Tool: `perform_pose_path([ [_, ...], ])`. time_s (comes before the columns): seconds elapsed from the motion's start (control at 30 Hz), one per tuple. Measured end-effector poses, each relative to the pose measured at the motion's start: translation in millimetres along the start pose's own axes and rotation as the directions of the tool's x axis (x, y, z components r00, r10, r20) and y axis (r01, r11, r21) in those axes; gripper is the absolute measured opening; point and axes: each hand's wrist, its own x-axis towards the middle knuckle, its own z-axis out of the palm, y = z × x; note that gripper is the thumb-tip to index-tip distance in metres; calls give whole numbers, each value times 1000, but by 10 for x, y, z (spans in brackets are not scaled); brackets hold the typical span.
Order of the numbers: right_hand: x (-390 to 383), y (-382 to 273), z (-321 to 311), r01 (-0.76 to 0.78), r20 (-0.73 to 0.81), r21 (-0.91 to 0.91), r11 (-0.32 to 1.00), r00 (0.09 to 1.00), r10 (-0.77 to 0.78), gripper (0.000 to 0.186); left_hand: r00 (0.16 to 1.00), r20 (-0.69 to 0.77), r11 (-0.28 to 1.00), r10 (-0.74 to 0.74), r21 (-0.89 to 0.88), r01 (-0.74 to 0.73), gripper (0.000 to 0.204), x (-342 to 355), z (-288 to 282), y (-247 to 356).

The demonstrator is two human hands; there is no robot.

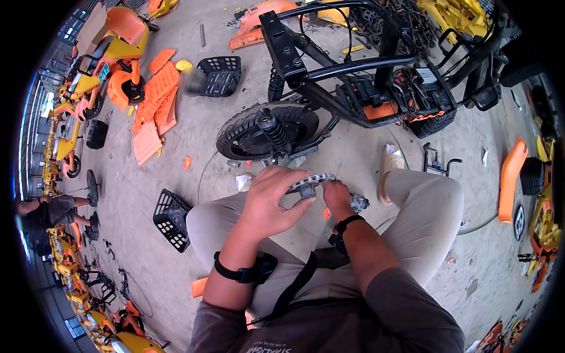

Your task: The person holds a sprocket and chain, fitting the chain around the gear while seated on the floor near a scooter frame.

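My left hand (272, 200) grips a round grey metal part (307, 189) with holes along its rim, possibly a brake disc, fingers over the far side and thumb beneath. At its right edge, the fingers of my right hand (337, 199) are closed on the rim. Both hands are above the gap between my bent knees. Just beyond them stands a black vehicle frame (347, 69) with a rear wheel (268, 130) and a shock absorber (274, 130). A grey, knobby metal part (358, 203) shows beside my right hand; whether it touches the hand is hidden.
A black basket (172, 219) lies by my left knee, another black basket (219, 76) farther off. Orange panels (158, 97) are heaped at the left. A bent black metal stand (438, 160) and an orange curved panel (511, 179) lie right. Another person (56, 210) is at far left.
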Motion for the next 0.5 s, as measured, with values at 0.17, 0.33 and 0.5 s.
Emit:
perform_pose_path([
  [0.17, -7, -48, -36, 2, 39, 20, 1000, 999, -2, 14, 999, -45, 999, 3, 46, -1, 44, 59, 68, 26],
  [0.33, 39, -59, -83, -22, 77, 8, 1000, 997, 21, 14, 996, -88, 998, 34, 47, -30, 44, 62, 52, -48],
  [0.5, 107, 349, 386, -36, 80, 252, 967, 997, 16, 16, 992, -50, 988, 116, -92, -120, 42, 122, 123, -41],
])
